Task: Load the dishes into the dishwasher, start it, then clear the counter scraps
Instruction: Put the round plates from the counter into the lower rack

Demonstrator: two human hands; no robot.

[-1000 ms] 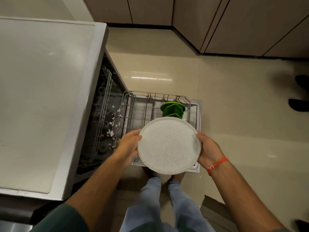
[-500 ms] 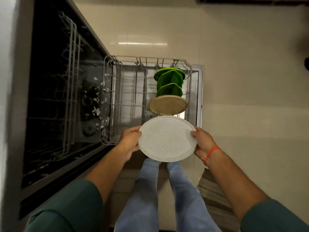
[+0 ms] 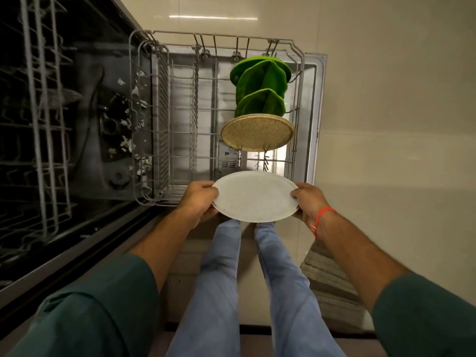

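A white speckled plate is held at the near edge of the pulled-out lower rack. My left hand grips its left rim and my right hand grips its right rim. In the rack's right row stand a tan plate and, behind it, green dishes on edge. The rack rests over the open dishwasher door.
The dark dishwasher tub with an upper wire rack fills the left. Small white scraps lie on the tub floor. A striped mat lies on the beige floor at the right, beside my legs.
My view dropped from the counter top toward the rack. Both hands have lowered the white plate to the rack's near edge and tilted it flatter.
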